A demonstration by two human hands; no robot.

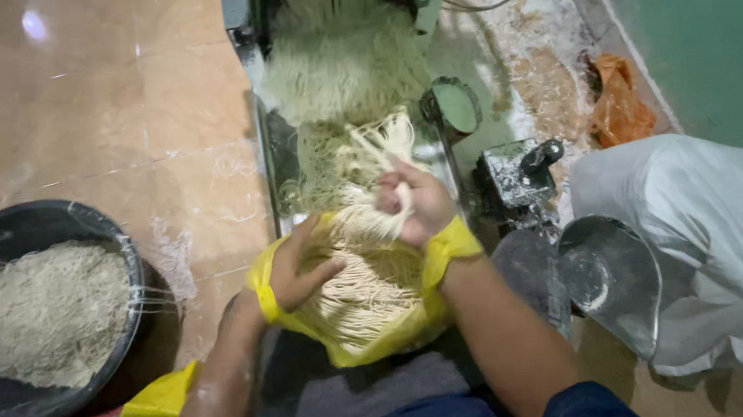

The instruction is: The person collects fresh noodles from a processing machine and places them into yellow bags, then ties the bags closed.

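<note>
Bare forearms; dark navy short sleeves, orange-printed shirt.

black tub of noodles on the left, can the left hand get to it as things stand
Probably yes, but not freely: the left hand is inside the yellow bag, holding it open. The floor between it and the tub looks unobstructed.

Right hand (414, 203) fisted round a hank of pale noodles (355, 158) hanging off the noodle machine (336, 12), just above a yellow plastic bag (388, 335) already holding noodles. Left hand (296, 271) grips the bag's left rim, fingers inside. Black tub (107, 234) of noodles on the tiled floor (71, 105), far left. Metal scoop (610, 273) and white sack (739, 237) at right.
</note>
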